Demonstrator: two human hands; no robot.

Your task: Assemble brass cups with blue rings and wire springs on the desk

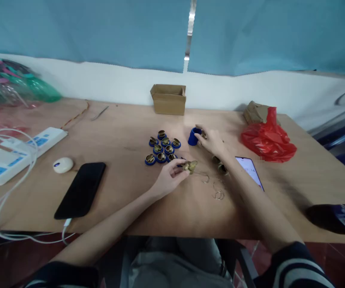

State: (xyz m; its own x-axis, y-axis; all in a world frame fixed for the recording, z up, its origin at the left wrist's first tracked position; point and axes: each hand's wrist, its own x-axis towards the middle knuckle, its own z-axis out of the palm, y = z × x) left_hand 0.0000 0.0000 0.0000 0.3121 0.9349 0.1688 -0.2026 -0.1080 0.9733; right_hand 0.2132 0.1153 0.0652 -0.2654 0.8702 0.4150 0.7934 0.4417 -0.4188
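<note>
My left hand [172, 175] pinches a gold-coloured metal piece [190, 166] with a flared end, above the table's middle. Farther back, my right hand [212, 141] has its thumb and finger at the rim of a blue, open-topped cylinder [193, 137]. Another gold piece [203, 134] shows beside those fingers, partly hidden. Several gold pieces in round blue bases [161, 157] stand grouped just beyond my left hand. More gold pieces [221, 167] lie beneath my right forearm, partly covered by it. Thin curled metal wires [219, 195] are on the table between my arms.
An open cardboard box [169, 105] stands against the wall. To the right are a red plastic bag [268, 140], a lit phone [250, 171] and a dark bottle [337, 219]. A black phone [80, 191], a white round case [63, 165] and a power strip [25, 154] with cables occupy the left.
</note>
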